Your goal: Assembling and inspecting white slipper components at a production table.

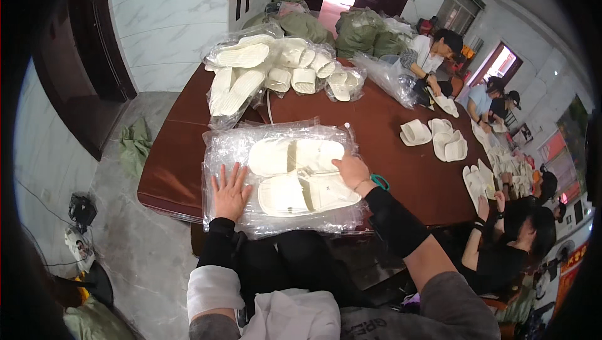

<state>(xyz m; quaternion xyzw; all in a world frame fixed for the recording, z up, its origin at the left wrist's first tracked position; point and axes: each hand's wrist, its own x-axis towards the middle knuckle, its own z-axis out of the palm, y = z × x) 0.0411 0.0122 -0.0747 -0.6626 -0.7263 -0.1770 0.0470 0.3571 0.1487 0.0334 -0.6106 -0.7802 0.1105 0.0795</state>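
Observation:
A pair of cream-white slippers (307, 193) lies side by side in front of me, on a stack of clear plastic bags (219, 146). My left hand (231, 193) rests flat on the bags just left of the slipper toes, its fingers spread and nothing in it. At the heel end, my right hand (352, 172) is closed on the edge of the farther slipper (295, 156), thumb on top. Its other fingers are partly hidden, so whether it also grips the nearer slipper is unclear. A green ring-like thing (380, 181) shows beside my right wrist.
Bagged slippers (238, 80) are heaped at the far left of the brown table (370, 114). Loose slippers (448, 139) lie to the right. A person (436, 58) handles a slipper across the table; another person (508, 246) works close on my right. Green sacks (360, 30) stand behind.

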